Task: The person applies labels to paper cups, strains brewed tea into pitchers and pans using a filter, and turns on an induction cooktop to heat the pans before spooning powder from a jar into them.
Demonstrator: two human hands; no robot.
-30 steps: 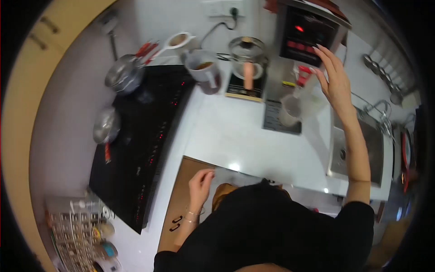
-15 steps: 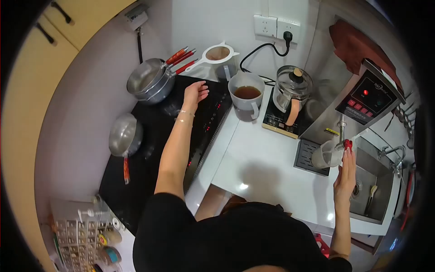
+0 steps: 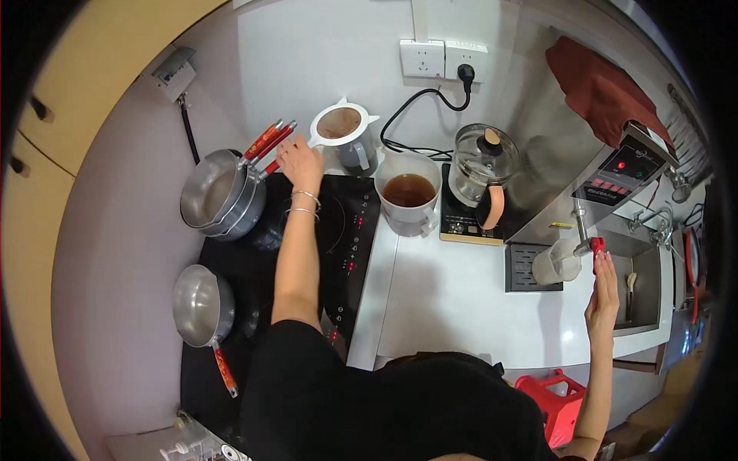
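Translucent plastic jug (image 3: 547,266) stands towards the white counter's (image 3: 453,300) right edge, fill unclear, the flat, open right hand (image 3: 604,296) touching the red lever (image 3: 597,247), half-curled left hand (image 3: 300,165) at red pot handles (image 3: 265,141), grip unclear.

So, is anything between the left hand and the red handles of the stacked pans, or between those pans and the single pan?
Nothing visible on either path. The left hand is right at the red handles; the strainer sits beside it, not between. No object shows between the stacked pans and the single pan.
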